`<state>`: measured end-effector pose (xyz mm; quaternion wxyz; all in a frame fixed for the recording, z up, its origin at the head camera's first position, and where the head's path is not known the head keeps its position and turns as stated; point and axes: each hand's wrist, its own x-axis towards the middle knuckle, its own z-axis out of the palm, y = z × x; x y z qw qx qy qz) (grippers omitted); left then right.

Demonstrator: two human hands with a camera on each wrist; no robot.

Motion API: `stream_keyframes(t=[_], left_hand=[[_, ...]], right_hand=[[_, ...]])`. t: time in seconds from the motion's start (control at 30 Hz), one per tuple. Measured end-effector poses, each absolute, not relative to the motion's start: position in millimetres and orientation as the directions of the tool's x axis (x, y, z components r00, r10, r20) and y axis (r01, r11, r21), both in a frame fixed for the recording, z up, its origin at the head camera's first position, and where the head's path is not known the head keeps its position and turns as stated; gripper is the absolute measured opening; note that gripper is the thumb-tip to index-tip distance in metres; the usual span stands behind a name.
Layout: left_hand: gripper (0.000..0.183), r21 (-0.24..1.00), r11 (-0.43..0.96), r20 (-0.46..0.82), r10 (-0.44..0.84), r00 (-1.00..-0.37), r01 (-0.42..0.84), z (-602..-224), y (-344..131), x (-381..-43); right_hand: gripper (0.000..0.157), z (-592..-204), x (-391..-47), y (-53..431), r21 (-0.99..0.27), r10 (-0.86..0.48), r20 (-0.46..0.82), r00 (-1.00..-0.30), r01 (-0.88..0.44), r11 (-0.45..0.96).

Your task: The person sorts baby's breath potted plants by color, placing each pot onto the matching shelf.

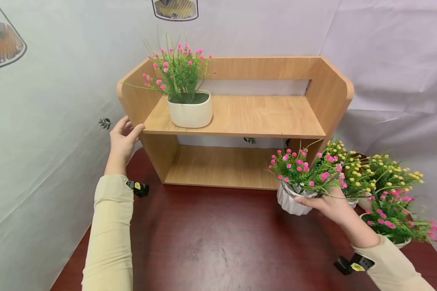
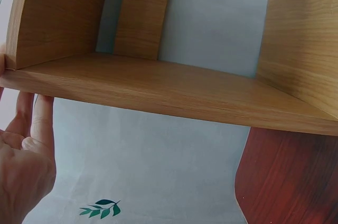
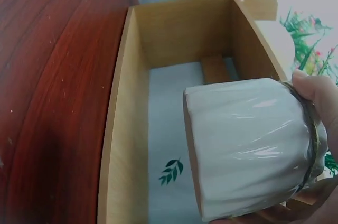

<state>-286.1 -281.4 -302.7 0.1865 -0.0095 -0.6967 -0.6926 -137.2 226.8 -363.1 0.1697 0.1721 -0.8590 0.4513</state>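
Dark red table (image 1: 218, 242); wooden shelf unit (image 1: 266, 115) stands toward its far side, two levels. Right of the unit: yellow-flowered plants (image 1: 397, 173), pink-flowered plant (image 1: 387, 218) nearer. Cream-potted plant (image 1: 187, 97) upright on upper level, left half. White-potted plant (image 1: 301, 178), pink blooms, just in front of the lower level's right end, base looks off the table. Left hand (image 1: 124, 135) holds the unit's left side at upper-level height, thumb at near edge, fingers on outer face. Right hand (image 1: 331, 206) grips the white-potted plant near its rim. Step reads as carrying it at the shelf, left side braced. Next move likely calls for keeping it upright past the shelf edge, releasing only once its base sits flat.
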Motion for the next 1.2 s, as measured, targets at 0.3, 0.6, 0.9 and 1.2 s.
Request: stream_keyframes(t=[0.3,0.6,0.9,1.2], left_hand=[[0.045,0.966,0.058,0.26,-0.261,-0.93,0.253,-300.8,-278.1,-288.1],[0.049,0.969,0.033,0.245,-0.256,-0.935,0.244,-300.9,-278.7,-287.4],[0.049,0.97,0.021,0.237,-0.259,-0.936,0.24,-303.2,-278.7,-289.6],[0.047,0.972,0.011,0.229,-0.284,-0.931,0.236,-304.5,-280.0,-291.5]], right_hand=[[0.056,-331.7,-136.5,224.6,-0.689,-0.167,0.45,-0.877,-0.46,0.56],[0.073,-300.4,-145.4,225.4,-0.685,-0.18,0.498,-0.848,-0.512,0.518],[0.096,-274.3,-152.0,222.8,-0.74,-0.151,0.482,-0.863,-0.493,0.458],[0.092,-249.6,-165.2,215.4,-0.776,-0.135,0.48,-0.867,-0.492,0.395]])
